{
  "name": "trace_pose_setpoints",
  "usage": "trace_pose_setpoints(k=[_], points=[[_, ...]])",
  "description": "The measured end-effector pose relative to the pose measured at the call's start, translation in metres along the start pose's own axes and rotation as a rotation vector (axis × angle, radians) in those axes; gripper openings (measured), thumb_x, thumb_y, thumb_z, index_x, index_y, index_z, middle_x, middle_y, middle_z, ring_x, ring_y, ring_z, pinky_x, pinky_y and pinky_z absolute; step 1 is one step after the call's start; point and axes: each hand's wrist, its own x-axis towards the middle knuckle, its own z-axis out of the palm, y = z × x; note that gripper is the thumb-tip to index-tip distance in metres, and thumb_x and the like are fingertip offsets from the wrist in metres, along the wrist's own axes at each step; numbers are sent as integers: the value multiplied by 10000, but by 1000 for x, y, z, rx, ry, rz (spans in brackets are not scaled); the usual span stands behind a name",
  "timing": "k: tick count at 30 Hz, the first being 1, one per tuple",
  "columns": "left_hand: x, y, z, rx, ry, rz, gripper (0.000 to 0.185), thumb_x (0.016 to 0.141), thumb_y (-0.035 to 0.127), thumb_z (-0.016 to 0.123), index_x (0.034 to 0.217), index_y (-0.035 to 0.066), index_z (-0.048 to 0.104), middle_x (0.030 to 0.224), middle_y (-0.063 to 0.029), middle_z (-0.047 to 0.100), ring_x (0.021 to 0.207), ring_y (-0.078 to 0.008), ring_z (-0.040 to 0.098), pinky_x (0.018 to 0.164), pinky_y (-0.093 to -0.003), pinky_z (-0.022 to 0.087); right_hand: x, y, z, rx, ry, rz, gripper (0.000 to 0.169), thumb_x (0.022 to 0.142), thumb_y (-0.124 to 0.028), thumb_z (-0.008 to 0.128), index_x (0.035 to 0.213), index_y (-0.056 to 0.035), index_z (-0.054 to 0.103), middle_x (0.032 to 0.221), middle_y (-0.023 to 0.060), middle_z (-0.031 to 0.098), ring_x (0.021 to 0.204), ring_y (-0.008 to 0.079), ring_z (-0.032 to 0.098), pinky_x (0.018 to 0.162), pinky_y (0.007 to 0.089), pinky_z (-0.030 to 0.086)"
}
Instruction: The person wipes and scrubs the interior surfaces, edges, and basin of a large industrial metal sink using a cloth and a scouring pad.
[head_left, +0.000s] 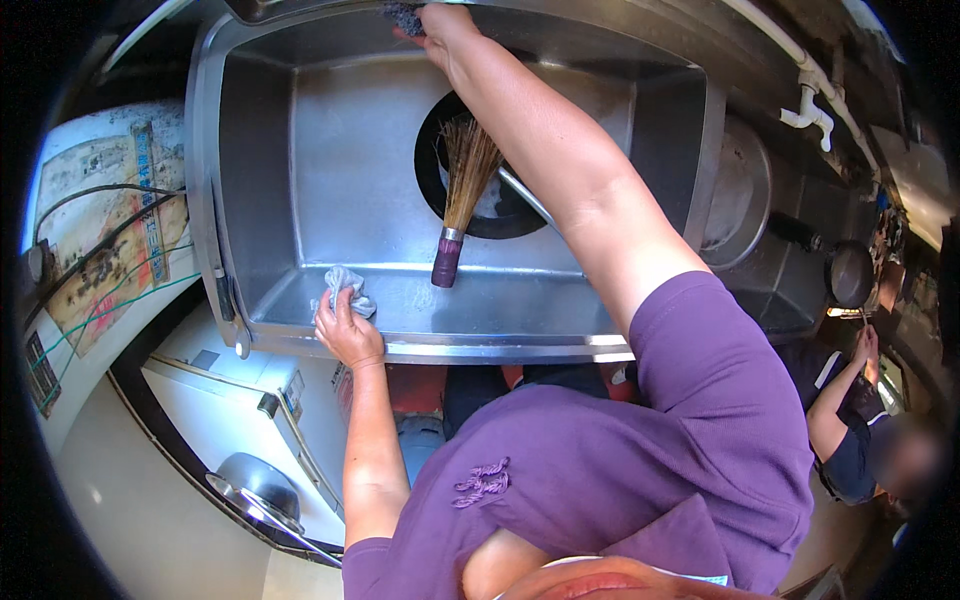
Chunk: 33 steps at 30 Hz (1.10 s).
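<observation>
A deep stainless steel sink basin (360, 165) lies before me. My left hand (349, 330) grips a crumpled grey cloth (343, 283) against the near inner wall, close to the left corner. Across the basin stretches my right arm, and my right hand (448, 31) presses a dark scouring pad (405, 18) at the far wall's top edge. Below that forearm rests a round black pan (431, 169), partly hidden, with some liquid inside. A straw wok brush (466, 184) leans out of it, its purple-wrapped handle end towards me. Beside the brush, a metal handle (525, 196) runs under my arm.
Right of the sink sits a metal bowl (739, 195), with a white tap (810, 116) above that side. A small dark pan (849, 276) is farther right, near another person (840, 420). Cables (105, 244) hang at left; a metal pot (259, 491) stands lower left.
</observation>
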Motion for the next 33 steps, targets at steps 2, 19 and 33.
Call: trace_pose_setpoints(k=[2, 19, 33], points=[[1, 1, -1, 10, -9, 5, 287, 871, 63, 564, 1086, 186, 707, 1292, -119, 599, 1184, -352, 536, 1013, -478, 387, 3, -6, -15, -6, -20, -5, 258, 953, -40, 546, 1175, 87, 570, 1157, 235, 624, 1006, 357, 670, 813, 477, 625], [0, -4, 1, -45, -6, -1, 285, 881, 67, 556, 1095, 176, 709, 1286, -129, 604, 1171, -346, 543, 1012, -470, 386, 1, -7, -14, -234, 27, -112, 240, 930, 46, 607, 1127, 167, 543, 1129, 245, 625, 877, 374, 707, 673, 433, 682], [0, -3, -2, -37, -49, 11, 284, 872, 71, 564, 1087, 182, 712, 1286, -121, 607, 1174, -344, 542, 1006, -469, 384, 59, -143, -305, -235, 744, -111, 389, 858, 84, 573, 1247, 64, 563, 1231, 259, 586, 929, 406, 689, 686, 503, 646]])
